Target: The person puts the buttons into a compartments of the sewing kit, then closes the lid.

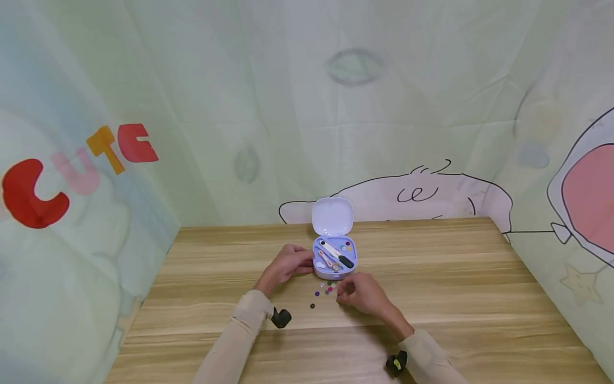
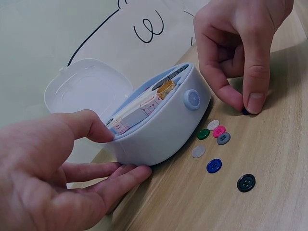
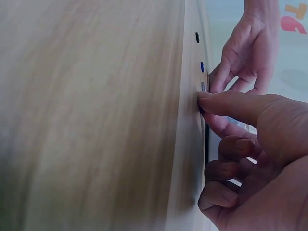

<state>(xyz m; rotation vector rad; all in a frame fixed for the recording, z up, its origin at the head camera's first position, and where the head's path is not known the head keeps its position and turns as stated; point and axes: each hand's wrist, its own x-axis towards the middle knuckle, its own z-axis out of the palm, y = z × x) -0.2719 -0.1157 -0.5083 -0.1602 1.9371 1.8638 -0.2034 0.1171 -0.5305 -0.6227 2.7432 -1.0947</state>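
A pale blue sewing box (image 2: 163,134) stands on the table with its white lid (image 1: 332,216) raised behind it. My left hand (image 1: 291,262) grips the box's left side, thumb at the rim and fingers low on the wall. Inside lie black-handled scissors or a similar tool (image 1: 345,261), a tape measure strip (image 2: 139,115) and a few small buttons (image 1: 347,244). My right hand (image 1: 365,293) pinches a dark button (image 2: 246,111) at the table surface, right of the box's front. Loose buttons lie before the box, among them pink (image 2: 219,131), green (image 2: 203,134), blue (image 2: 214,166) and black (image 2: 246,183).
The wood-grain table (image 1: 431,256) runs out to both sides of the box. A printed cloth backdrop (image 1: 249,106) hangs behind the table and along its sides. Black wrist cameras sit on the left (image 1: 281,318) and right (image 1: 396,364) wrists.
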